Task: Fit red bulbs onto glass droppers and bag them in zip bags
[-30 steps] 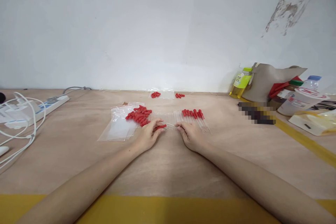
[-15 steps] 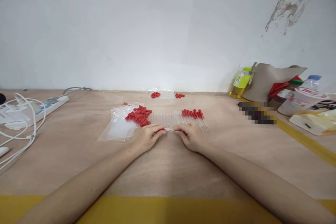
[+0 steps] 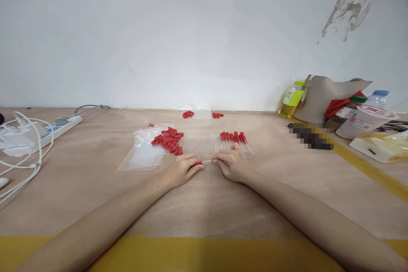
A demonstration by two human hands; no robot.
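Note:
My left hand [image 3: 182,170] is closed on a red rubber bulb [image 3: 199,162], most of it hidden by the fingers. Across from it, my right hand [image 3: 234,165] pinches a thin clear dropper tube [image 3: 207,161] that spans the gap to the bulb. Whether the tube's end sits inside the bulb is too small to tell. Just behind the hands lies a row of clear tubes [image 3: 199,144]. A pile of loose red bulbs [image 3: 168,139] is at its left end. At its right end several droppers [image 3: 237,137] have red bulbs on them.
Clear plastic bags [image 3: 142,153] lie left of the pile. Along the wall are two small groups of red bulbs [image 3: 188,114] beside a clear bag [image 3: 202,114]. A power strip [image 3: 63,129] with white cables is at left; a yellow bottle [image 3: 291,100], grey bag [image 3: 318,100] and cup [image 3: 365,122] stand at right.
Both hands have come slightly nearer to me, still holding the bulb and the tube. A little more of the tube shows between them. The other things on the table stay put.

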